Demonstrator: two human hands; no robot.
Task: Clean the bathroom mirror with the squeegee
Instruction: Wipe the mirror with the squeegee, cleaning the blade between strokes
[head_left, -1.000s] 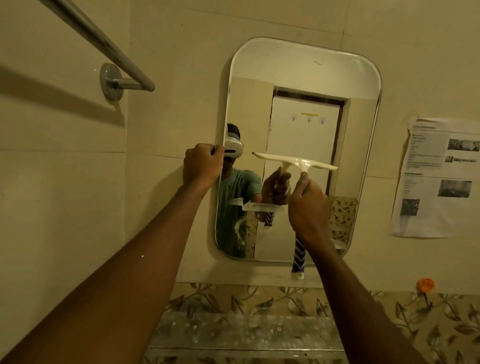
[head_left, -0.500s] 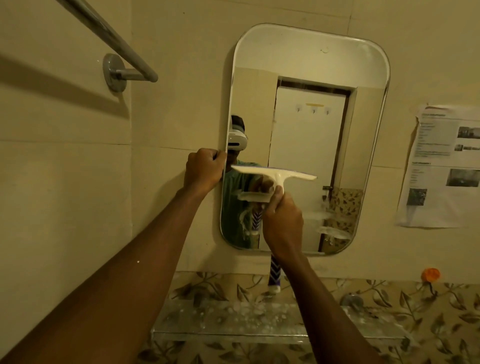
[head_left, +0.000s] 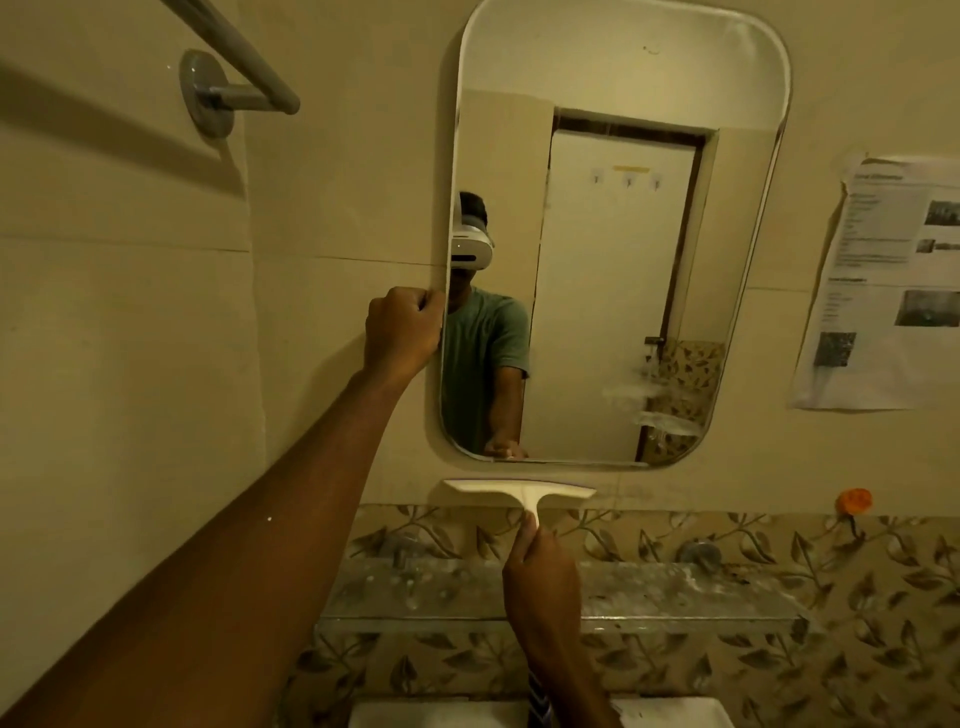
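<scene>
head camera faces the wall mirror (head_left: 613, 234) close, angled slightly downward.

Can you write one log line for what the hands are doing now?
left hand: grips mirror edge | right hand: holds squeegee below mirror

mirror (head_left: 613, 78) – glossy glass | squeegee (head_left: 519, 492) – smooth plastic | towel bar (head_left: 234, 52) – shiny metal

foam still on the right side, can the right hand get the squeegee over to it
Probably yes: the right hand holds the squeegee just below the mirror, and nothing stands between it and the foam streaks.
</scene>
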